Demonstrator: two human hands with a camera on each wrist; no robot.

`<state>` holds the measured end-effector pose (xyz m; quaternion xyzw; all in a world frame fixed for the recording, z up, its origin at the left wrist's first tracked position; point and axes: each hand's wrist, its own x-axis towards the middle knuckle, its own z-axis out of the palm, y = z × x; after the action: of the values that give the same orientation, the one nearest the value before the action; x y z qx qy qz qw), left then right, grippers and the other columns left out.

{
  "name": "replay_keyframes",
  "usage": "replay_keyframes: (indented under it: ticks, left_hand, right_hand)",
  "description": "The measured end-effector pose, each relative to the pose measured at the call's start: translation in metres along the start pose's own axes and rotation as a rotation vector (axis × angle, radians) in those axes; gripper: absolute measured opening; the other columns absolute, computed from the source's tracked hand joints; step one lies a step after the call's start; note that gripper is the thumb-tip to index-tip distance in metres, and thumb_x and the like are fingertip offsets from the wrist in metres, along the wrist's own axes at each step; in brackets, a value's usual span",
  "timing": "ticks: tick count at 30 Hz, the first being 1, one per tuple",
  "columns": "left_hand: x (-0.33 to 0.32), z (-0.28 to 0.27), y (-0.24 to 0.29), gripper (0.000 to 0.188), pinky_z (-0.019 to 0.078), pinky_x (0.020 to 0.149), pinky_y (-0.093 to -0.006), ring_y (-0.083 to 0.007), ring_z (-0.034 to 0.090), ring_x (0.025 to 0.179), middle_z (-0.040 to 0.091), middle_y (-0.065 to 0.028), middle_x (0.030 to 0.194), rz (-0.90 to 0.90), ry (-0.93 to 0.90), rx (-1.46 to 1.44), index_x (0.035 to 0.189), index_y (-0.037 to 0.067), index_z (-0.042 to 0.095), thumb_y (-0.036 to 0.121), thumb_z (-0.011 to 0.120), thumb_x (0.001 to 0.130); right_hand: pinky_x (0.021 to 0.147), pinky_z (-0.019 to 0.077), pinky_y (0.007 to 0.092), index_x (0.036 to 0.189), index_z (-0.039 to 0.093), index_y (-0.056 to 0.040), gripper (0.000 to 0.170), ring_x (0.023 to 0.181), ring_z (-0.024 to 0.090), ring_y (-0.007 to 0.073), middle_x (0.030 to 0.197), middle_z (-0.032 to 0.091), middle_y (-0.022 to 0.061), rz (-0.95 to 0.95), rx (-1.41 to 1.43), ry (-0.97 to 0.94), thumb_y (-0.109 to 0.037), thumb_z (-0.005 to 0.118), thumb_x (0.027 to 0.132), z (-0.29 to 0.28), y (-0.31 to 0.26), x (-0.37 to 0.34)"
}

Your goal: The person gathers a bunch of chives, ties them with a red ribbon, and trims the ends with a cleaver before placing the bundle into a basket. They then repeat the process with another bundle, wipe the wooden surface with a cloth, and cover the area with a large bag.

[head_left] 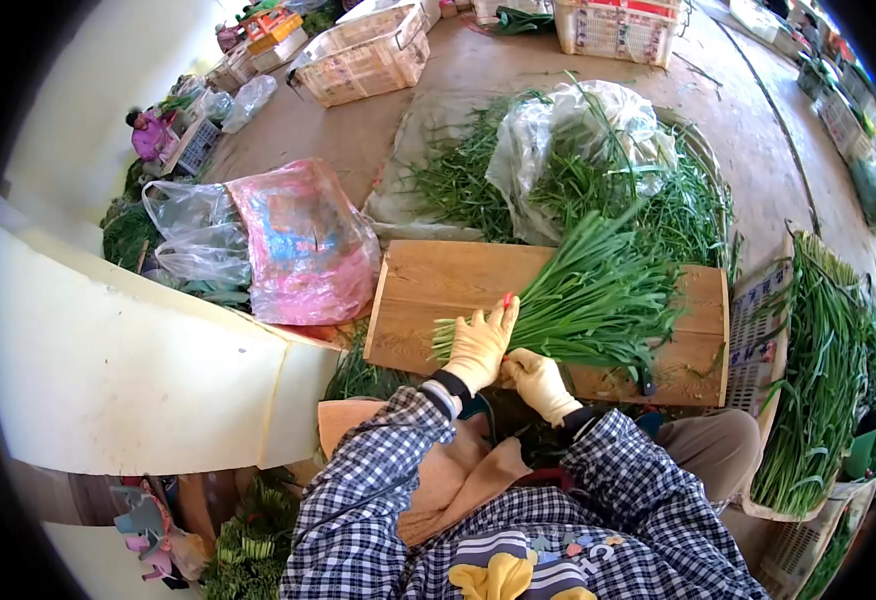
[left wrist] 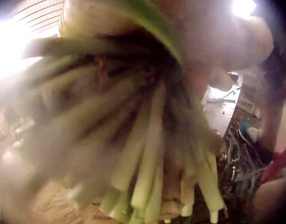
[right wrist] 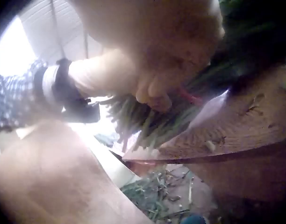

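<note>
A large bunch of long green garlic chives (head_left: 588, 290) lies across a wooden board (head_left: 418, 275), its pale cut ends to the left. My gloved left hand (head_left: 480, 345) grips the bunch near those ends; a bit of red shows at its fingertips. The stalk ends (left wrist: 143, 186) fan out below that hand in the left wrist view. Beside it, at the board's near edge, my gloved right hand (head_left: 540, 385) has curled fingers pinching a thin red strip (right wrist: 190, 97) against the bunch. Most of the strip is hidden by the hands.
Behind the board is a heap of loose greens (head_left: 693, 200) under clear plastic (head_left: 528, 130). A crate of chives (head_left: 808, 370) stands at the right. A pink plastic bag (head_left: 308, 245) lies left, next to a white wall (head_left: 148, 350). A small black object (head_left: 646, 382) sits at the board's near edge.
</note>
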<state>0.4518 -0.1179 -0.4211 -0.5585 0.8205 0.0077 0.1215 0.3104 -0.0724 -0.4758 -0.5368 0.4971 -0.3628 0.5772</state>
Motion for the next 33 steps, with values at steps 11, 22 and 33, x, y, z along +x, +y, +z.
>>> replay_keyframes:
  ticks: [11, 22, 33]
  left_hand:
    - [0.016, 0.030, 0.001, 0.084, 0.0506, 0.083, -0.0459, -0.0279, 0.062, 0.103, 0.052, -0.0079, 0.144, -0.058, 0.039, 0.025, 0.161, 0.009, 0.019, 0.016, 0.061, 0.089]
    - [0.016, 0.015, -0.011, 0.113, 0.0478, 0.085, -0.0432, -0.0250, 0.057, 0.106, 0.052, -0.0094, 0.136, 0.008, -0.023, -0.001, 0.159, 0.006, 0.021, 0.053, 0.077, 0.073]
    - [0.011, 0.034, -0.017, 0.095, 0.0438, 0.088, -0.0412, -0.0297, 0.059, 0.100, 0.058, -0.0144, 0.123, 0.018, 0.188, -0.290, 0.148, 0.000, 0.041, 0.065, 0.065, 0.082]
  right_hand:
    - [0.059, 0.0530, 0.0334, 0.093, 0.070, -0.0028, 0.013, 0.064, 0.068, 0.0214, 0.073, 0.070, 0.0108, 0.158, -0.003, 0.012, -0.014, 0.063, 0.095, 0.006, 0.005, -0.003]
    - [0.049, 0.0413, 0.0243, 0.086, 0.069, -0.0012, 0.017, 0.050, 0.051, 0.0100, 0.067, 0.061, -0.0006, 0.173, 0.238, 0.059, -0.013, 0.064, 0.097, -0.006, -0.047, 0.052]
    - [0.064, 0.0535, 0.0308, 0.103, 0.071, -0.0007, 0.020, 0.070, 0.068, 0.0190, 0.085, 0.072, 0.0088, -0.053, -0.175, 0.130, -0.019, 0.063, 0.099, -0.018, -0.100, 0.062]
